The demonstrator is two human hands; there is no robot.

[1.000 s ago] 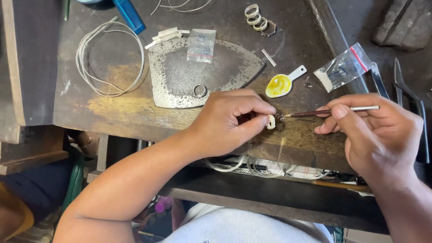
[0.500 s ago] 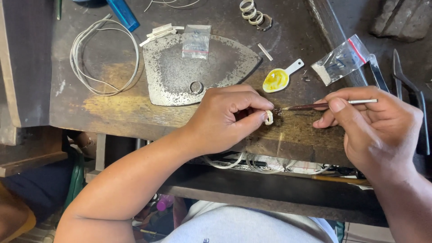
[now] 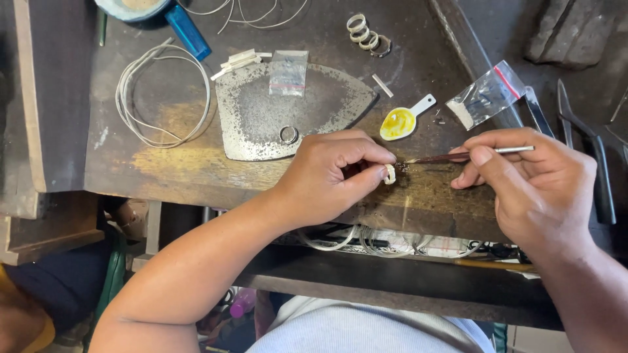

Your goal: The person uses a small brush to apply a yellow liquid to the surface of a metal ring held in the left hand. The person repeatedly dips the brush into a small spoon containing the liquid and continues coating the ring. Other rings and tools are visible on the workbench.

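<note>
A small pale ring sits pinched at the tips of the left hand, thumb below and forefinger above, closed tight on it just above the worn wooden bench top. The ring stands on edge, its open face turned toward the right. A thin brush lies nearly level, its long axis running left to right, dark tip pointing left and ending just beside the ring; whether it touches cannot be told. The right hand grips the brush's metal shaft, fingers clamped together around it like a pen.

Just behind the brush lies a small white spoon with yellow paste. Farther left rests a grey metal plate carrying a loose ring. A clear plastic bag lies near the right hand.
</note>
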